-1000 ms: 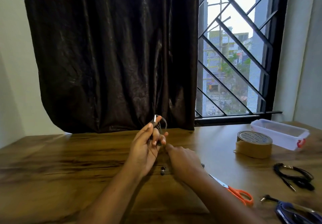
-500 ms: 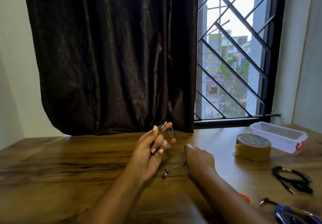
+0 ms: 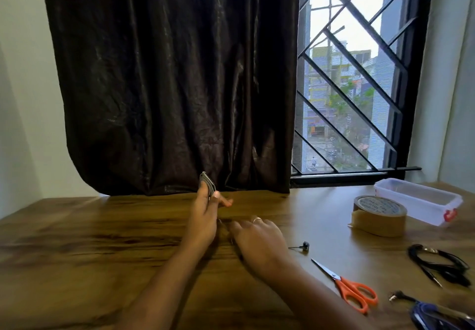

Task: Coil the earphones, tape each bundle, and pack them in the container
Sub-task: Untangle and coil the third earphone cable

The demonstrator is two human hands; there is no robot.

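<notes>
A person's two bare forearms reach over a wooden desk (image 3: 77, 252), seen from above and behind. The left hand (image 3: 204, 216) is raised above the middle of the desk, near its far edge. Its fingers point up, and a grey earphone cable (image 3: 207, 183) is wound in tight loops around them. The thumb presses the loops against the fingers, holding the coil in place.

The right hand (image 3: 259, 239) is lower, just beside the left wrist, with its back to the camera and a ring (image 3: 257, 219) on one finger. Its fingers bend down towards the desk. They are blurred and hidden, so it cannot be told whether they hold the cable.

An earbud (image 3: 305, 245) lies on the desk just right of the right hand, its thin wire running towards that hand. Near it, towards the front edge, lie scissors (image 3: 344, 286) with orange handles, blades closed.

Near the far right corner stands a clear plastic container (image 3: 416, 201) with a red latch and no lid on it. A roll of brown tape (image 3: 379, 214) lies flat just in front of it. Black earphones (image 3: 439, 265) lie in a loose bundle near the right edge. Blue earphones (image 3: 431, 317) lie at the front right corner, partly cut off.

Behind the desk hangs a dark brown curtain (image 3: 167, 85), beside a window (image 3: 347, 85) with a diagonal black grille.
</notes>
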